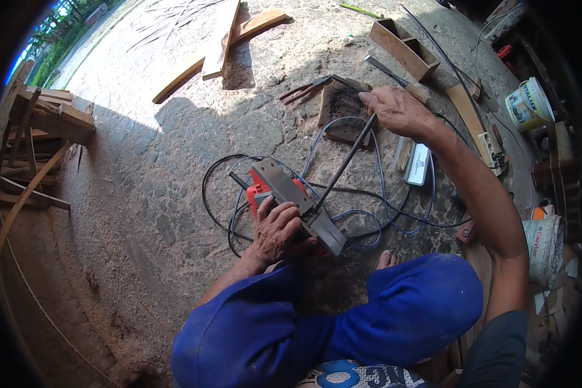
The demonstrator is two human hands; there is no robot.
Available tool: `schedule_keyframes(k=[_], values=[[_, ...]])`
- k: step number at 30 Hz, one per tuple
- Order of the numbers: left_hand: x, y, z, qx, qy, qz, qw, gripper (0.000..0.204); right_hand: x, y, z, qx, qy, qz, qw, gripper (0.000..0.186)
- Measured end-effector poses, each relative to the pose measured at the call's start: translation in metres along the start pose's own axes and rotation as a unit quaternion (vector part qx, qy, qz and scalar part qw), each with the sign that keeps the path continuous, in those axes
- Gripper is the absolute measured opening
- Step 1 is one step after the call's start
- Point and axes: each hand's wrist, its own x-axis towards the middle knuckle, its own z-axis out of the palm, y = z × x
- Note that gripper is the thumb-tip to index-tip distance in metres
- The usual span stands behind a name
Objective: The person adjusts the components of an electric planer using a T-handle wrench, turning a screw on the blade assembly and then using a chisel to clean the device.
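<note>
A red and black electric planer (279,184) lies sole-up on the floor in front of my knees, its grey metal plates facing me. My left hand (275,233) is wrapped round its near side, the fingers bent over the edge. My right hand (398,113) is closed on the upper end of a long dark metal rod (346,163), out ahead and to the right. The rod slants down to the left, and its lower end meets the planer between the two plates. Whether that end sits in a slot or only touches, I cannot tell.
Beyond the planer lie a dark wooden block (333,132), pliers (297,94), a chisel (387,70) and a wooden box (402,50). Blue and black cords (207,187) loop around. Boards (224,45) lie far off; buckets (542,249) stand right; stacked wood (71,123) is left.
</note>
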Motion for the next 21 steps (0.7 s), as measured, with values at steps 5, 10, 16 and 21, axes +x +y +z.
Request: schedule_keyframes(k=[5, 10, 16, 21], values=[[-0.004, -0.001, 0.005, -0.013, 0.016, 0.015, 1.000, 0.044, -0.002, -0.014, -0.015, 0.021, -0.073, 0.059, 0.995, 0.045], [-0.001, -0.003, 0.008, -0.018, 0.025, 0.024, 0.999, 0.041, 0.003, -0.014, -0.011, 0.129, -0.086, 0.120, 0.981, 0.036], [0.001, -0.001, 0.005, -0.020, 0.035, 0.014, 0.999, 0.039, -0.015, 0.004, -0.007, 0.176, -0.078, 0.106, 0.976, 0.034], [0.007, -0.001, 0.000, -0.020, 0.022, 0.028, 0.999, 0.037, -0.053, 0.012, -0.010, 0.198, -0.048, 0.086, 0.975, 0.035]])
